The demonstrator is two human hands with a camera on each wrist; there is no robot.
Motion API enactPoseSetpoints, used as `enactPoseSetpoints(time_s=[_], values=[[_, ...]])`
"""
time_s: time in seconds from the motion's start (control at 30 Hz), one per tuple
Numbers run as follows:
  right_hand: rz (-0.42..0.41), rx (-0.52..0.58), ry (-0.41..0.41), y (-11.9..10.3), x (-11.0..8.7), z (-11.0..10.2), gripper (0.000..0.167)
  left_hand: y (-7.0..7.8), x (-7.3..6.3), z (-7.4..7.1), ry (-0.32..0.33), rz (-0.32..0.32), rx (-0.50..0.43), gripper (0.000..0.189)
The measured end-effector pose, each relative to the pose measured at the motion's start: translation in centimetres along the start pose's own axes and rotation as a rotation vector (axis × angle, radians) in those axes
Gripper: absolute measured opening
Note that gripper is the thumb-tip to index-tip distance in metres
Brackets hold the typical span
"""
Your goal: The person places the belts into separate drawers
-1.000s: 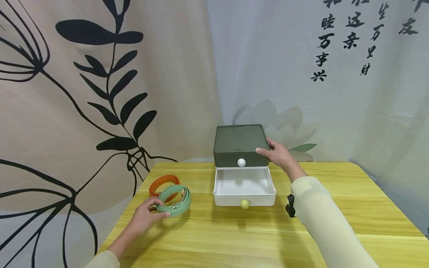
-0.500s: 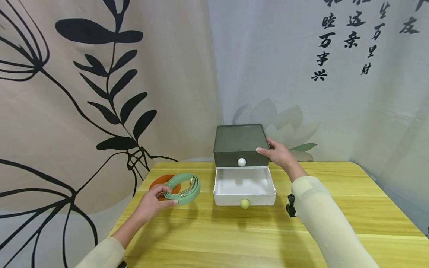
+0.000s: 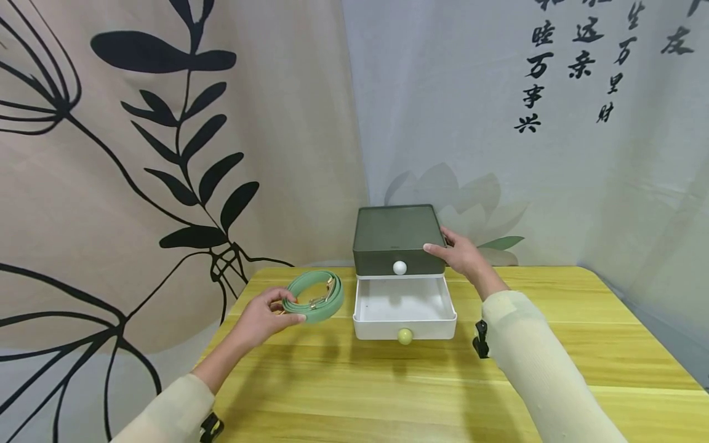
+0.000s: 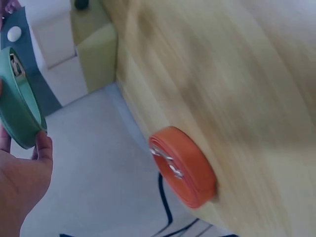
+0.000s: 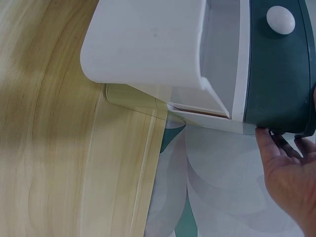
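In the head view my left hand (image 3: 263, 320) pinches a rolled-up green belt (image 3: 318, 315) with gold metal fittings, thumb below and fingers on its near side. The belt is raised above the table, left of a small drawer box (image 3: 396, 227) with a dark grey-green top. Its white lower drawer (image 3: 382, 330) is pulled out, with nothing seen inside. My right hand (image 3: 468, 258) grips the box's upper right side, thumb on the front corner. An orange rolled belt (image 4: 190, 165) stands on the table in the left wrist view; in the head view it is almost entirely hidden.
The upper drawer is closed and has a white knob (image 3: 399, 267); a yellow-green knob (image 3: 405, 336) is on the lower one. The wooden table (image 3: 554, 332) ends at a printed cloth backdrop (image 3: 299, 154) behind the box.
My left hand has carried the green belt up and to the right, away from the orange one and closer to the open drawer. The right hand and box have stayed still.
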State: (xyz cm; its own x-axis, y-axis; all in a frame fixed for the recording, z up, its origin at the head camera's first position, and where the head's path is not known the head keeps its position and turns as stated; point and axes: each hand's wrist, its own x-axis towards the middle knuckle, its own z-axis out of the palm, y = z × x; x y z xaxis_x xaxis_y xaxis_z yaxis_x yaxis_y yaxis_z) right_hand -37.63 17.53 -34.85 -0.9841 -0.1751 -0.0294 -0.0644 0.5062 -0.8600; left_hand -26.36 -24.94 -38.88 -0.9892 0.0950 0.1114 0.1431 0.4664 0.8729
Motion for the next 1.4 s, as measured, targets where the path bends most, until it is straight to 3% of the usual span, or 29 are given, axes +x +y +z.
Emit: enactPoseSetpoints(time_s=[0.17, 0.37, 0.47, 0.83, 1.4], values=[[0.004, -0.004, -0.001, 0.0, -0.1, 0.0, 0.089, 1.4, 0.4, 0.7, 0.007, -0.032, 0.038, 0.038], [0.003, -0.001, 0.004, 0.0, -0.1, 0.0, 0.089, 2.3, 0.9, 1.5, -0.002, -0.007, 0.091, 0.038], [-0.006, -0.004, 0.004, 0.0, -0.1, 0.0, 0.089, 2.6, 1.2, 1.9, -0.022, 0.019, 0.078, 0.037], [-0.007, -0.006, 0.005, -0.2, -0.1, 0.2, 0.089, 4.0, 2.1, 3.9, -0.088, 0.019, -0.012, 0.035], [0.001, -0.009, 0.017, 0.0, 0.1, 0.2, 0.088, 5.4, 3.1, 7.9, -0.156, 0.079, 0.023, 0.033]])
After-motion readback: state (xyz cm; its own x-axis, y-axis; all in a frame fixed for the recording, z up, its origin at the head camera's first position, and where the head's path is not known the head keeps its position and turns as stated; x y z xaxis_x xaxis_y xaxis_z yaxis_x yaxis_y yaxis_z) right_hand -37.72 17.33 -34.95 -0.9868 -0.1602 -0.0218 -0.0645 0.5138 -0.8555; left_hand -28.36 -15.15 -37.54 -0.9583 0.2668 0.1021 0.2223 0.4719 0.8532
